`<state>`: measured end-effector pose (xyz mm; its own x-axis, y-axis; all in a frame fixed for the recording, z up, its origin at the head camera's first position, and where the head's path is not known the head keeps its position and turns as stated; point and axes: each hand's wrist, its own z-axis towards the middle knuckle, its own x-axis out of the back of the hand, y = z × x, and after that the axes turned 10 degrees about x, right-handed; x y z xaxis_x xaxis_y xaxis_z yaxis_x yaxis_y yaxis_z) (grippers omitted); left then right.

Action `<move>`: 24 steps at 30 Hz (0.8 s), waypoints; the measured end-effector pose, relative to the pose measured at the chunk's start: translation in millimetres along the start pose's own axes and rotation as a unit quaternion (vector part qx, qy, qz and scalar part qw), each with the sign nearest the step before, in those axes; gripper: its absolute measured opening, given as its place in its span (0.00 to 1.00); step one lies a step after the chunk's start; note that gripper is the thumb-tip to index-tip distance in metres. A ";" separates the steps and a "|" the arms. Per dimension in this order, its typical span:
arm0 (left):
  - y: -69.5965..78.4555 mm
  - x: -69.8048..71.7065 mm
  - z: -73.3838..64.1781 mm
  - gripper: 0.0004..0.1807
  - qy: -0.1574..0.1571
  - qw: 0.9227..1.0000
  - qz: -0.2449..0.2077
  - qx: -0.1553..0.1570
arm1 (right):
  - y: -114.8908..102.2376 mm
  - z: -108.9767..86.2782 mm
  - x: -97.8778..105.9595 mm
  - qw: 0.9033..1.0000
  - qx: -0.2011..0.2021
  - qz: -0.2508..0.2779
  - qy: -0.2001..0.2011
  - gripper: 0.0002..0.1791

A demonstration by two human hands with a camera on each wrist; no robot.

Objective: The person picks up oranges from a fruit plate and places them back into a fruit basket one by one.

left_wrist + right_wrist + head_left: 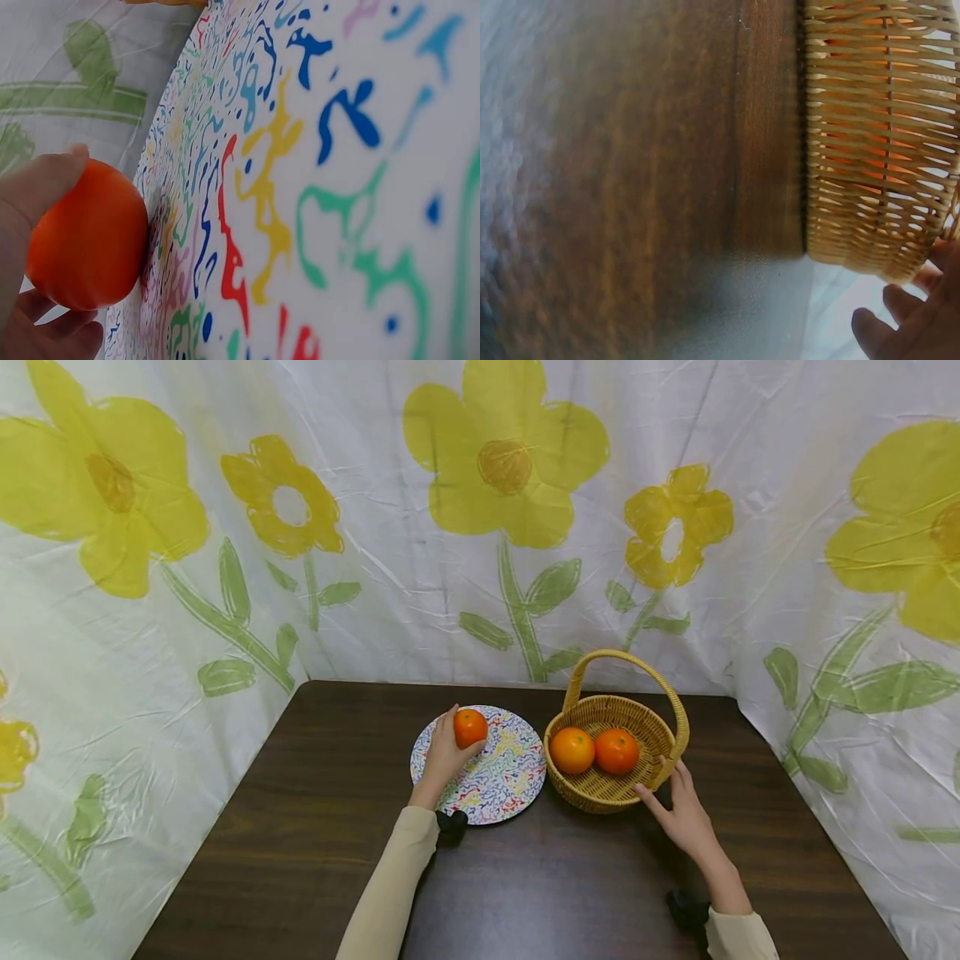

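My left hand [444,758] grips a smooth, reddish orange [91,236] between thumb and fingers. The orange is low against the round white plate [510,777], which carries a pattern of coloured squiggles. To the right of the plate stands a wicker basket [877,135] with a tall arched handle. Inside it lie two more fruits side by side, a lighter orange [572,750] and a redder orange [617,752]. My right hand [686,818] touches the basket's right front rim near the foot of the handle, fingers spread and fairly straight.
Everything stands on a dark brown wooden table [300,827]. A white curtain [390,610] printed with yellow flowers hangs behind the table and on both sides. The plate and basket are close together toward the table's back edge.
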<state>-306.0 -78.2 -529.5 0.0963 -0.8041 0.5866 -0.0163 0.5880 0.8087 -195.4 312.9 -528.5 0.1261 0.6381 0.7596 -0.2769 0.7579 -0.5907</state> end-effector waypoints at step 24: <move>2.0 -1.5 -3.8 0.43 0.002 1.000 -0.010 -0.021 | -1.5 0.1 1.5 1.000 0.004 0.004 -0.001 0.42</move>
<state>-302.4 -75.5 -528.9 0.1008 -0.8149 0.5708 0.0275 0.5757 0.8172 -194.8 312.7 -526.5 0.1225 0.6445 0.7547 -0.2848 0.7513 -0.5954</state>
